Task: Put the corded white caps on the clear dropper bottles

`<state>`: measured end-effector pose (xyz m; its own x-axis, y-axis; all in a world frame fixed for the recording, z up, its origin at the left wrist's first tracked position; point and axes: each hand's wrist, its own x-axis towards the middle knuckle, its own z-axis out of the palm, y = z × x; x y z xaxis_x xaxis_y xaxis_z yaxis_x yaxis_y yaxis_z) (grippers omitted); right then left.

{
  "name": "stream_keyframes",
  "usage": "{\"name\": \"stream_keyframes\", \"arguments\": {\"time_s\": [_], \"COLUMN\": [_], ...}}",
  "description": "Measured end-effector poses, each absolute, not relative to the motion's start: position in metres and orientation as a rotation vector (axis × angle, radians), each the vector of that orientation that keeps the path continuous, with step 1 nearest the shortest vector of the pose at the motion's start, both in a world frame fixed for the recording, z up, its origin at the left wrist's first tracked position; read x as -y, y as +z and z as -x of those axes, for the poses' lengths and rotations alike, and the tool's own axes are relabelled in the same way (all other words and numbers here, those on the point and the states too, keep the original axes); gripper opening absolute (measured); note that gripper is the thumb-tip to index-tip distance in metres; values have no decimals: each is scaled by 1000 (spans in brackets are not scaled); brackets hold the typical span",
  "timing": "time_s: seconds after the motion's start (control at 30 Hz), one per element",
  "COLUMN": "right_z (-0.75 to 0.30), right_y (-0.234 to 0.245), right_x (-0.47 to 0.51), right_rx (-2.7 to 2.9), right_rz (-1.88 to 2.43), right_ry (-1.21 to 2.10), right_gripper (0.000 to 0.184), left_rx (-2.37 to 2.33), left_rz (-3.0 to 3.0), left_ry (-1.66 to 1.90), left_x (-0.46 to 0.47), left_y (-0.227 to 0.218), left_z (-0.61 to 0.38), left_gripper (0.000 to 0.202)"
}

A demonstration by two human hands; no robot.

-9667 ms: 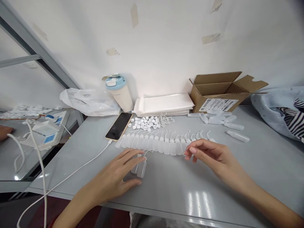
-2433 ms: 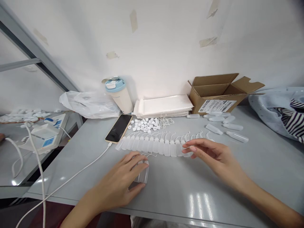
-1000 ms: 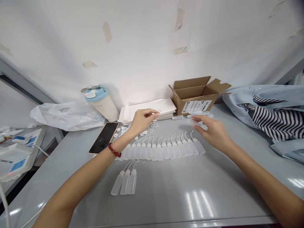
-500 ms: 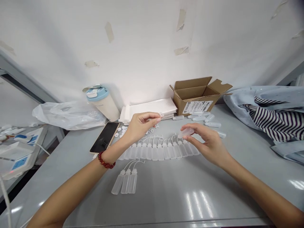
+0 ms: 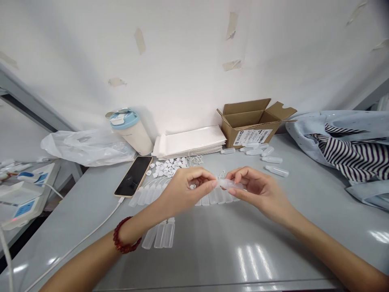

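Observation:
My right hand (image 5: pixel 258 190) pinches a small translucent plastic bottle (image 5: pixel 228 184) held level above the grey table (image 5: pixel 243 251). My left hand (image 5: pixel 185 190), with a red bead bracelet at the wrist, has its fingertips closed at the bottle's mouth end on a small piece too tiny to name. Under both hands lies a row of several capped bottles (image 5: pixel 212 198). Three more capped bottles (image 5: pixel 160 236) lie side by side nearer to me. A heap of small white caps (image 5: pixel 167 166) sits beyond my left hand.
Several loose uncapped bottles (image 5: pixel 267 156) lie by an open cardboard box (image 5: pixel 252 123). A phone (image 5: pixel 133 175) on a white cable, a blue-lidded cup (image 5: pixel 132 130), a stack of white bags (image 5: pixel 190 142), a plastic bag (image 5: pixel 86 146) and striped cloth (image 5: pixel 349 152) ring the table.
Both hands drew back from the caps and loose bottles and came together over the row. The right hand carried a bottle along; the left fingertips now meet its end.

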<state>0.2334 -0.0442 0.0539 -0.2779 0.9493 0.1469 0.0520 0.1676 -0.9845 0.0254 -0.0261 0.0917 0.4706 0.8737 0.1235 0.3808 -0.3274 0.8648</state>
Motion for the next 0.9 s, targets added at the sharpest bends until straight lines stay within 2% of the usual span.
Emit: {"name": "stream_keyframes", "arguments": {"time_s": [0.37, 0.6, 0.7, 0.9], "right_z": [-227, -225, -224, -222], "right_y": [53, 48, 46, 42], "right_x": [53, 58, 59, 66], "right_rx": [1628, 1777, 1819, 1938], "right_rz": [945, 953, 950, 904], "right_ry": [1181, 915, 832, 649], "right_gripper": [13, 12, 18, 42], "left_rx": [-977, -1002, -1014, -1009], "left_rz": [-1820, -1824, -1850, -1928], "left_ry": [593, 656, 672, 661], "left_x": [32, 34, 34, 36], "left_y": [99, 96, 96, 97], "left_z": [-20, -20, -21, -24], "left_gripper": [11, 3, 6, 8]}}
